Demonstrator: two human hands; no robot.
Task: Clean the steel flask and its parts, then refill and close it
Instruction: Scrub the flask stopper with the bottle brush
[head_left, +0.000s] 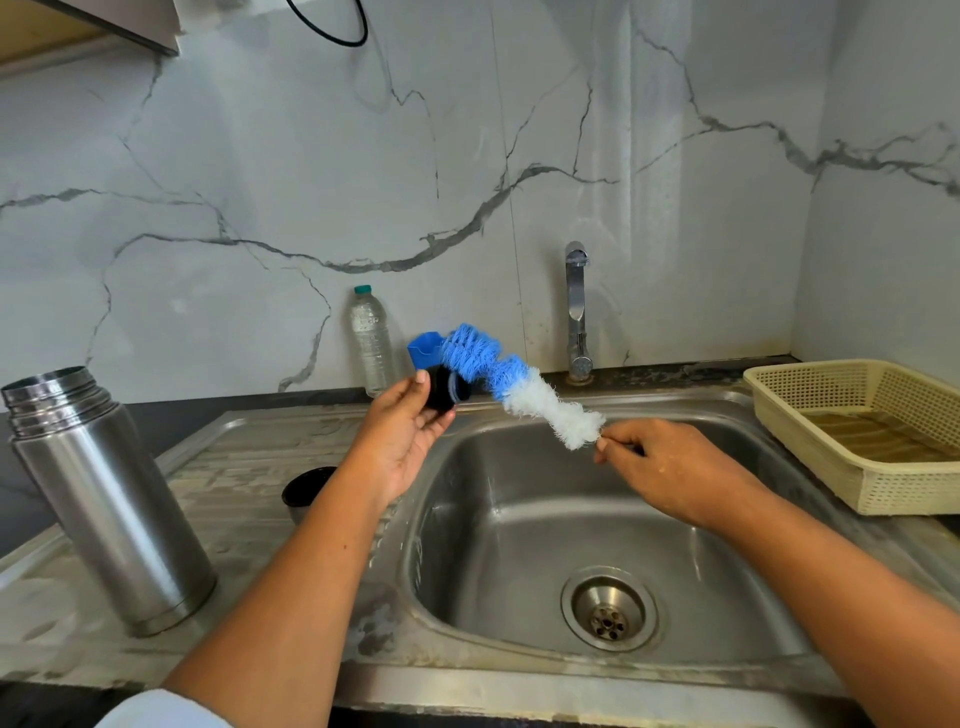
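The steel flask (106, 499) stands uncapped on the drainboard at the left. My left hand (402, 434) holds the flask's black stopper (445, 388) above the sink's left rim. My right hand (670, 470) grips the handle of a blue and white bottle brush (511, 387), whose blue bristles press against the stopper. A dark cup lid (306, 488) sits on the drainboard, partly hidden behind my left forearm.
The steel sink (545, 519) with its drain (609, 613) lies below my hands. A tap (577, 312) stands at the back. A plastic water bottle (371, 343) and a blue container (423, 351) stand by the wall. A cream basket (862, 431) sits at the right.
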